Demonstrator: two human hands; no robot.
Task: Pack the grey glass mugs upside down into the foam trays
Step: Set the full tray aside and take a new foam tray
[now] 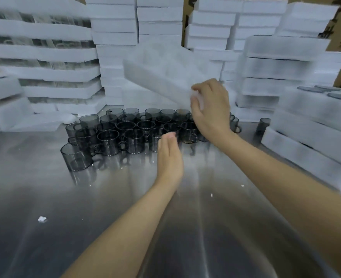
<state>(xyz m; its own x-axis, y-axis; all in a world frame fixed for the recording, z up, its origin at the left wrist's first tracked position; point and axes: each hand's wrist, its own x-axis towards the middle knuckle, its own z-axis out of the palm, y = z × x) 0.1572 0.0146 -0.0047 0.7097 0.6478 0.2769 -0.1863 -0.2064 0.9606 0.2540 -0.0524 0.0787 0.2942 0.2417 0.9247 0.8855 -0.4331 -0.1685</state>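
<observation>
Above the far mugs, the right hand (pixel 209 109) grips the near corner of a blurred white foam tray (pixel 161 71), which is tilted in the air. Lower down, the left hand (pixel 169 157) hovers with straight fingers, holding nothing, just over the front row. Grey glass mugs (pixel 125 133) stand mouth-up, packed together mid-table. Stacked trays (pixel 113 37) wall the far, left and right edges of the steel table (pixel 85 227); its near half is open, flecked with foam crumbs.
</observation>
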